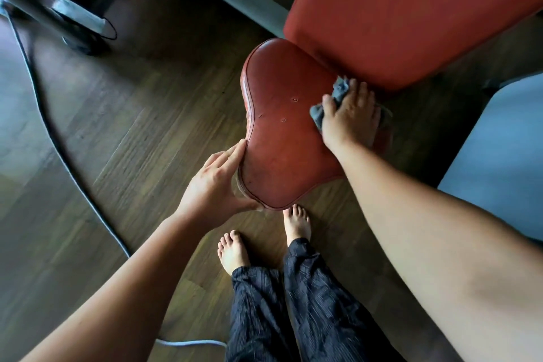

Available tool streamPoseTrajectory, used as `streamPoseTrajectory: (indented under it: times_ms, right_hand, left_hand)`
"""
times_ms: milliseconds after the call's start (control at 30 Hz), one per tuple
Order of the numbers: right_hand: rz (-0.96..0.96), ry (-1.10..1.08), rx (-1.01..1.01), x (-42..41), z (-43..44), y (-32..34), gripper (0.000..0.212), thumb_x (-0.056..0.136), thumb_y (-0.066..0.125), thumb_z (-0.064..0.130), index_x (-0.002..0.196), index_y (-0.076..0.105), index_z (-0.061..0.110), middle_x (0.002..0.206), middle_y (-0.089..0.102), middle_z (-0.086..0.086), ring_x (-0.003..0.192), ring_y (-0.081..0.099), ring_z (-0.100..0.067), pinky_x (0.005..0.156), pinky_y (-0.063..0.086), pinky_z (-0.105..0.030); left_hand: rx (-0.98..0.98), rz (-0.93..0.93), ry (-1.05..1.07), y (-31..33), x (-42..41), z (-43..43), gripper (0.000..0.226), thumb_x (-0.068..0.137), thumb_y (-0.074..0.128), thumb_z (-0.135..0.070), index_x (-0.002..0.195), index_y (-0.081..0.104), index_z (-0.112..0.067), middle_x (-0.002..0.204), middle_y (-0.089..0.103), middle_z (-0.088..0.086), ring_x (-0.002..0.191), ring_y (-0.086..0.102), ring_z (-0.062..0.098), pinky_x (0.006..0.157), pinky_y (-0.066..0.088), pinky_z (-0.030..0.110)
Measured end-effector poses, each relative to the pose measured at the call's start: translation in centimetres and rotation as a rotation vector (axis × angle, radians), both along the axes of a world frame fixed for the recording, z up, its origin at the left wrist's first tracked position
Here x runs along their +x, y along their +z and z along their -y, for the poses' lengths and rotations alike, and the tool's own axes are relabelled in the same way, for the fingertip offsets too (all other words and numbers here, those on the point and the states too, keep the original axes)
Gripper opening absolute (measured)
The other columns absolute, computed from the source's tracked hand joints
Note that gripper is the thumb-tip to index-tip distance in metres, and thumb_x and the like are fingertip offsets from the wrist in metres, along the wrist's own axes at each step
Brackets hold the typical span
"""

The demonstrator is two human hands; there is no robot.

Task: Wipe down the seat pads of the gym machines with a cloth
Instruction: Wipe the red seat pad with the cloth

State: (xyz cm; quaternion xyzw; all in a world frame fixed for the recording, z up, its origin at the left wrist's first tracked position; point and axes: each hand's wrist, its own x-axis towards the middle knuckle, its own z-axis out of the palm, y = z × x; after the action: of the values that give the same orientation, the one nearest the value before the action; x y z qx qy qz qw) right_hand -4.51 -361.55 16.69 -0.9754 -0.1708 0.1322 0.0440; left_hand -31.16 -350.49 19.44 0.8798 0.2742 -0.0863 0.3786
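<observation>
Seat pad (282,141) mid-wipe: your right grip (352,114) presses cloth (340,90) flat at its far corner, left grip (217,182) clasps the rim; most seems left.

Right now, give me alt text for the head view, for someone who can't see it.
A right hand presses a grey cloth on the far right edge of a red seat pad, beside the back pad, while the left hand holds the pad's near left corner. Bare feet stand on wood floor.

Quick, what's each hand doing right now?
Left hand: curled round the near edge of the seat pad, holding it.
Right hand: open, straight fingers pressing the cloth onto the pad.
</observation>
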Motion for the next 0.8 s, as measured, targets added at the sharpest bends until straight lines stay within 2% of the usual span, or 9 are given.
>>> streamPoseTrajectory:
  times_ms: [133, 200, 267, 333, 400, 467, 533, 667, 800]
  right_hand:
    - [-0.030, 0.215, 0.069, -2.5, -6.0, 0.2, 0.076, 0.098, 0.039, 0.057, 0.159, 0.031, 0.013, 0.167, 0.026, -0.012, 0.154, 0.023, -0.031, 0.124, 0.017, -0.049]
    - [-0.024, 0.382, 0.109, -3.3, -4.0, 0.3, 0.073, 0.098, 0.036, 0.057, 0.157, 0.037, 0.014, 0.164, 0.032, -0.012, 0.152, 0.028, -0.032, 0.122, 0.023, -0.051]
    - [0.012, 0.439, 0.161, -2.8, 0.6, 0.2, 0.069, 0.099, 0.038, 0.057, 0.154, 0.042, 0.016, 0.162, 0.036, -0.013, 0.149, 0.034, -0.035, 0.120, 0.029, -0.051]
    - [0.047, 0.363, 0.107, -2.1, 4.8, 0.3, 0.069, 0.099, 0.038, 0.057, 0.155, 0.040, 0.016, 0.163, 0.035, -0.013, 0.149, 0.033, -0.034, 0.121, 0.027, -0.050]
    - [0.049, 0.194, 0.006, -1.8, 4.9, 0.1, 0.071, 0.100, 0.037, 0.057, 0.158, 0.033, 0.017, 0.166, 0.029, -0.009, 0.153, 0.026, -0.029, 0.123, 0.021, -0.048]
    - [0.047, 0.032, -0.028, -2.0, 1.0, 0.2, 0.073, 0.100, 0.038, 0.056, 0.160, 0.029, 0.015, 0.167, 0.026, -0.009, 0.154, 0.022, -0.029, 0.123, 0.019, -0.049]
    - [0.008, 0.038, 0.031, -1.8, -4.3, 0.3, 0.076, 0.099, 0.040, 0.056, 0.159, 0.029, 0.012, 0.167, 0.025, -0.012, 0.154, 0.022, -0.030, 0.124, 0.018, -0.050]
    - [-0.055, 0.350, 0.016, -2.2, -11.1, 0.1, 0.076, 0.100, 0.034, 0.058, 0.161, 0.021, 0.015, 0.169, 0.018, -0.010, 0.154, 0.019, -0.030, 0.124, 0.014, -0.050]
    - [-0.072, 0.785, 0.085, -4.4, -5.9, 1.6, 0.077, 0.097, 0.028, 0.058, 0.161, 0.027, 0.015, 0.169, 0.020, -0.009, 0.155, 0.019, -0.030, 0.124, 0.019, -0.052]
  left_hand:
    - [0.004, -0.009, 0.010, 0.2, 0.0, -0.2, 0.134, 0.050, 0.077, -0.079, 0.161, 0.027, -0.023, 0.160, 0.041, -0.010, 0.142, 0.041, 0.017, 0.111, 0.042, 0.037]
    - [0.002, -0.011, 0.011, 0.2, 0.1, -0.1, 0.134, 0.049, 0.076, -0.081, 0.161, 0.028, -0.023, 0.160, 0.042, -0.009, 0.142, 0.042, 0.018, 0.112, 0.043, 0.039]
    - [-0.012, -0.016, 0.015, 0.3, 0.2, -0.1, 0.136, 0.048, 0.073, -0.084, 0.161, 0.028, -0.023, 0.160, 0.041, -0.009, 0.143, 0.042, 0.018, 0.112, 0.041, 0.037]
    - [-0.022, -0.010, 0.015, 0.3, 0.2, -0.1, 0.137, 0.048, 0.068, -0.088, 0.161, 0.028, -0.023, 0.160, 0.041, -0.009, 0.142, 0.042, 0.018, 0.111, 0.039, 0.031]
    - [-0.026, 0.009, 0.016, 0.2, 0.1, -0.1, 0.137, 0.048, 0.070, -0.087, 0.161, 0.029, -0.022, 0.160, 0.042, -0.009, 0.141, 0.043, 0.018, 0.111, 0.036, 0.027]
    - [-0.029, 0.009, 0.015, 0.2, 0.1, 0.0, 0.136, 0.048, 0.076, -0.081, 0.161, 0.028, -0.022, 0.161, 0.041, -0.009, 0.142, 0.042, 0.017, 0.112, 0.036, 0.028]
    - [-0.033, 0.003, 0.021, 0.1, 0.1, 0.0, 0.135, 0.049, 0.078, -0.078, 0.161, 0.028, -0.023, 0.161, 0.040, -0.010, 0.142, 0.041, 0.017, 0.112, 0.039, 0.030]
    - [-0.034, 0.007, 0.040, -0.2, 0.1, -0.1, 0.133, 0.051, 0.086, -0.070, 0.161, 0.027, -0.026, 0.161, 0.039, -0.014, 0.143, 0.039, 0.016, 0.114, 0.039, 0.032]
    - [-0.051, 0.011, 0.057, -0.1, 0.0, -0.1, 0.135, 0.049, 0.090, -0.066, 0.161, 0.028, -0.025, 0.160, 0.040, -0.014, 0.142, 0.040, 0.016, 0.115, 0.039, 0.033]
